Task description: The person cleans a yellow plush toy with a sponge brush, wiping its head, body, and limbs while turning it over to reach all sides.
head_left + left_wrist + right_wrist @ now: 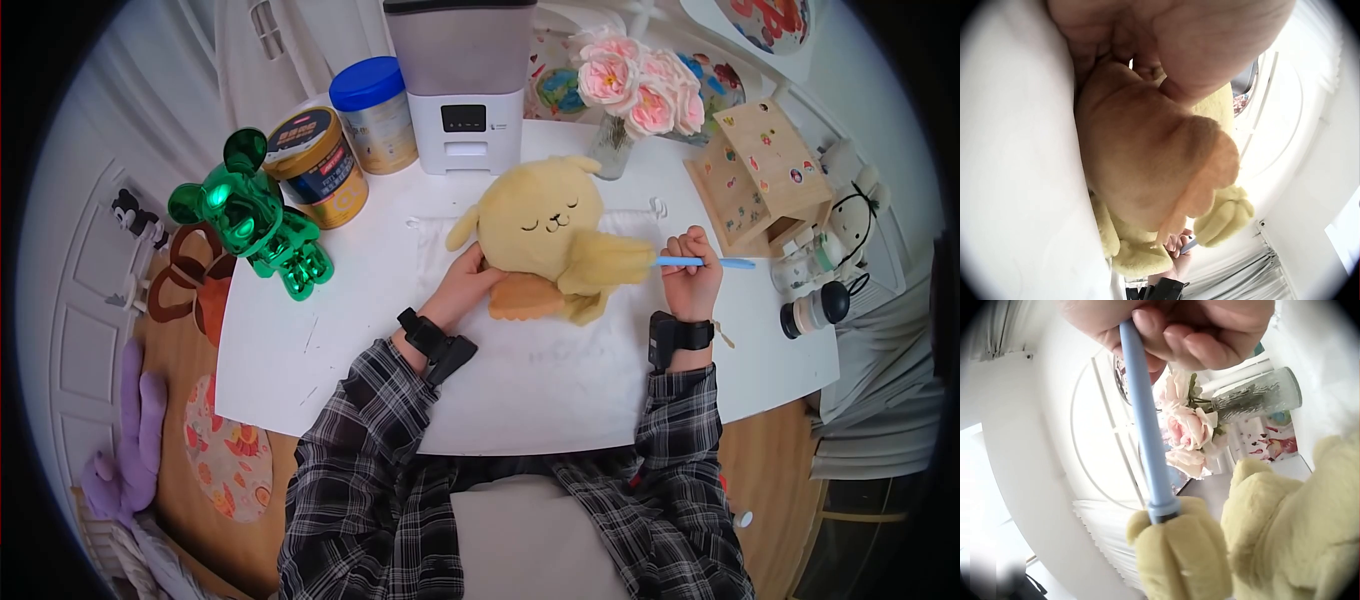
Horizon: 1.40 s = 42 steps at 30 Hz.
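A yellow plush dog toy [545,215] with stitched closed eyes lies tilted on a white cloth, an orange scalloped piece [525,298] at its lower side. My left hand [465,290] grips the toy at its lower left, thumb on the front; in the left wrist view the orange piece [1147,144] bulges below the palm. In my right hand [693,280] is a slim light-blue stick-like tool [1144,419], held with curled fingers. Its dark tip meets the toy's yellow paw [1182,556], so its working end is hidden.
A white drawstring cloth [530,400] lies under the toy. Behind stand tins [335,190], a white dispenser [465,130], and pink roses [640,85] in a glass vase. A shiny green bear figure [255,220] is at left, a wooden house [760,175] and small jars [815,308] at right.
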Available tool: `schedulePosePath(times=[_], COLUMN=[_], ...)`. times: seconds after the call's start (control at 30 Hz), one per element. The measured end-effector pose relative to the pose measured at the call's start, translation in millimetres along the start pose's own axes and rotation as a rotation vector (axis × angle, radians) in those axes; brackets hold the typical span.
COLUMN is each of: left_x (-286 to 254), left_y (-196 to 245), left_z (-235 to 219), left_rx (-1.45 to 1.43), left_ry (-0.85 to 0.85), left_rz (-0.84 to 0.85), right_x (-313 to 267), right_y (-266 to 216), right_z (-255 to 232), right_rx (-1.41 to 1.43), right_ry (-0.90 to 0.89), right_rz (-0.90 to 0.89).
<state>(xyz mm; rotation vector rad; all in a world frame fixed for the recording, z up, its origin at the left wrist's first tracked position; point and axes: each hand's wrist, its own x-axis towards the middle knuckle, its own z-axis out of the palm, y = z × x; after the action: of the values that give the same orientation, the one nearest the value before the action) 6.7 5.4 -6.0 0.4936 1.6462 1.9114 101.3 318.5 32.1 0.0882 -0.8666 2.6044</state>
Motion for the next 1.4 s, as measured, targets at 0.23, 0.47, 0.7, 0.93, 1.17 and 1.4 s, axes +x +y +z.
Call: schedulePosePath(times=[0.23,0.47,0.7,0.93,1.17,1.4], left_x=[-0.3,-2.4,-2.7,-4.3,-3.3,-6.2], left_y=[-1.0,4.5,6.7,9.2,8.1,12.3], left_z=[0.1,2.1,2.9,3.3,2.9,5.6], left_rx=[-0.011,-0.017,-0.028,-0.038,-0.06,-0.046], left_ry=[-0.007,-0.012,-0.017,-0.034,-0.037,-0.023], left_rz=[0.008,-0.008,-0.004,-0.006,-0.005,0.001], right_x=[2.9,10.2,0.0,8.4,5.0,-3.1], right_y=[10.6,-18.5,1.7,-6.1,-15.1,11.6], right_z=[7.7,-35.2,12.0,-20.3,-16.7,15.2], right_rx=[-0.23,-0.188,0.101,-0.204,-0.066,-0.488], right_ry=[0.1,0.304,0.078,0.172,0.101,-0.13], right_rz=[0.104,0.015,0.038,0.055,-0.115,0.188])
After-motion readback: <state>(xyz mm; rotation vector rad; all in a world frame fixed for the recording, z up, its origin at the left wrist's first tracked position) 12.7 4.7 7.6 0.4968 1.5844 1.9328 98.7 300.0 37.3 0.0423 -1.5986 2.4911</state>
